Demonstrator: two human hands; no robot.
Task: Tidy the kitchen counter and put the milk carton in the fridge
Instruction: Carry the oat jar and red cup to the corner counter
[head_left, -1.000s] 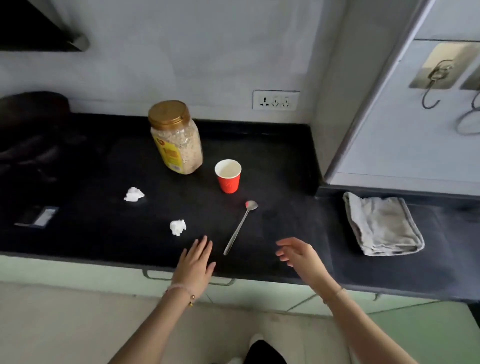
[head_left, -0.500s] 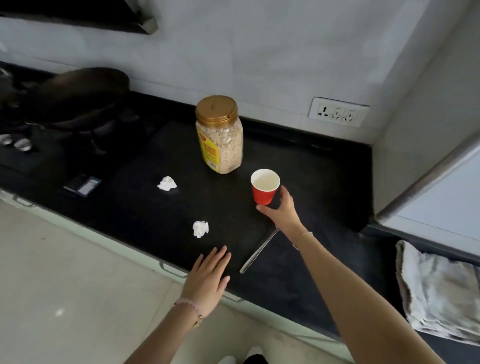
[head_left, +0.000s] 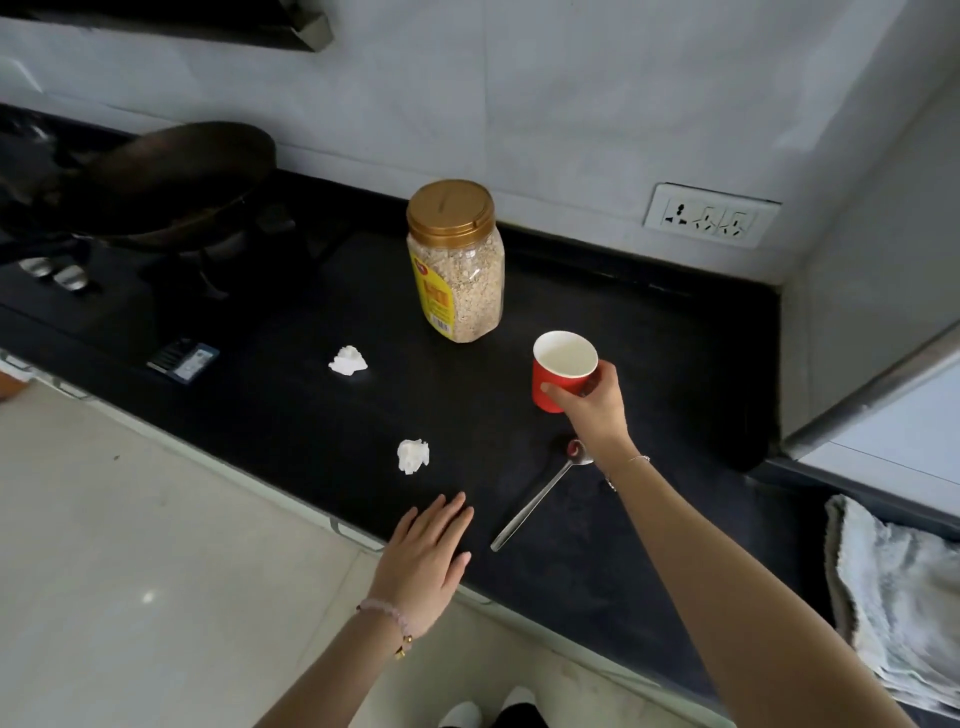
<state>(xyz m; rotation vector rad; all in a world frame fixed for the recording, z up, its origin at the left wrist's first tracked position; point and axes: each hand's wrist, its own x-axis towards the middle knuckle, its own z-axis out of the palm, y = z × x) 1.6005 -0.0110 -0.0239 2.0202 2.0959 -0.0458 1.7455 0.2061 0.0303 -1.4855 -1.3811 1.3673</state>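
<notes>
A red paper cup (head_left: 558, 370) with a white inside stands on the black counter (head_left: 322, 415). My right hand (head_left: 592, 410) grips the cup round its side. My left hand (head_left: 428, 558) rests flat on the counter's front edge, fingers straight. A metal spoon (head_left: 535, 501) lies between the two hands, its bowl partly under my right wrist. Two crumpled white tissues lie on the counter, one (head_left: 348, 360) farther back and one (head_left: 413, 455) nearer my left hand. A jar of oats (head_left: 457, 260) with a gold lid stands behind the cup. No milk carton is in view.
A dark pan (head_left: 156, 176) sits on the stove at the back left. A small dark packet (head_left: 183, 358) lies near the counter's front edge. A grey cloth (head_left: 893, 587) lies at the right. A wall socket (head_left: 709, 214) is behind, and a pale cabinet (head_left: 883, 332) rises at the right.
My right hand reached forward from the counter's front edge and closed round the red cup. The view swung left and nearer. My left hand stayed on the counter edge.
</notes>
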